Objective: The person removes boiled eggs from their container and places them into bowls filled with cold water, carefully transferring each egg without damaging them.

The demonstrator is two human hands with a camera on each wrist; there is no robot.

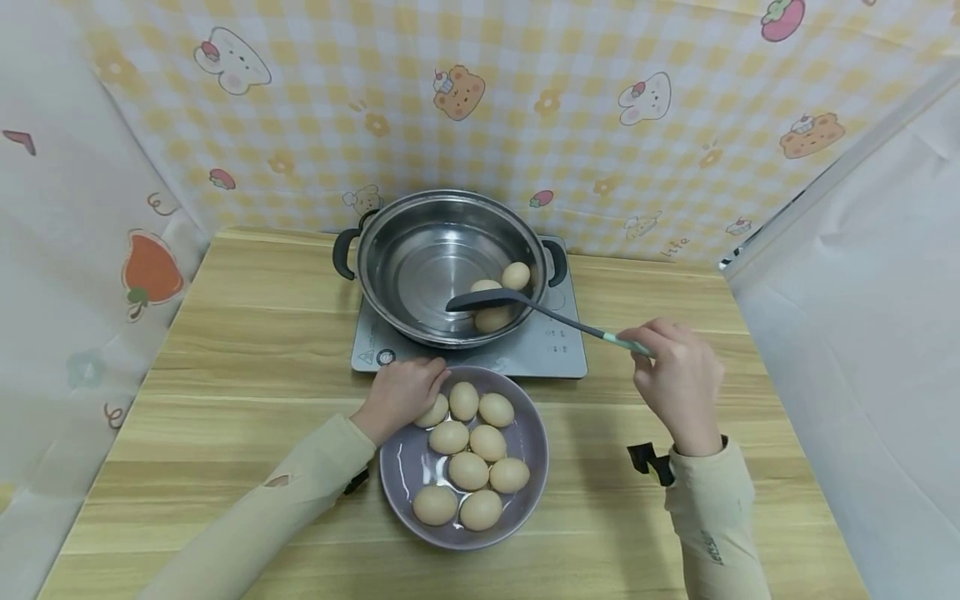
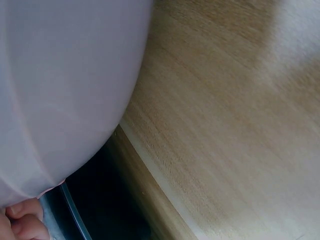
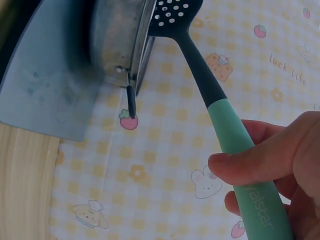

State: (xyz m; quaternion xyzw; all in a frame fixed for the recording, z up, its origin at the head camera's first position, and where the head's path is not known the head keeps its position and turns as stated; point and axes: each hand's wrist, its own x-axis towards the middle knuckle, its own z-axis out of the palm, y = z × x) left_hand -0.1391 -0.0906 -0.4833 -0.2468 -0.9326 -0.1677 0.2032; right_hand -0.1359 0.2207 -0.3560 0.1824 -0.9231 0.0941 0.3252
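Note:
My right hand (image 1: pixel 678 379) grips the mint-green handle of a slotted spoon (image 3: pixel 250 185). Its dark perforated head (image 1: pixel 483 298) is over the right part of a steel pot (image 1: pixel 390 304), partly hiding the eggs below. Three eggs show in the pot, one of them (image 1: pixel 515 276) near the right wall. In front stands a round purple-grey bowl (image 1: pixel 405 492) with several eggs (image 1: pixel 468 471) in it. At the bowl's upper-left rim, my left hand (image 1: pixel 401 393) holds on, covering part of one egg; curled fingers (image 2: pixel 30 225) show by the rim in the left wrist view.
The pot, with black side handles (image 1: pixel 344 253), sits on a flat silver cooktop (image 1: pixel 558 354) on a wooden table (image 1: pixel 247 333). Behind it hangs a yellow checked cloth (image 1: pixel 315 108). Black tape (image 1: pixel 651 463) lies by the right wrist.

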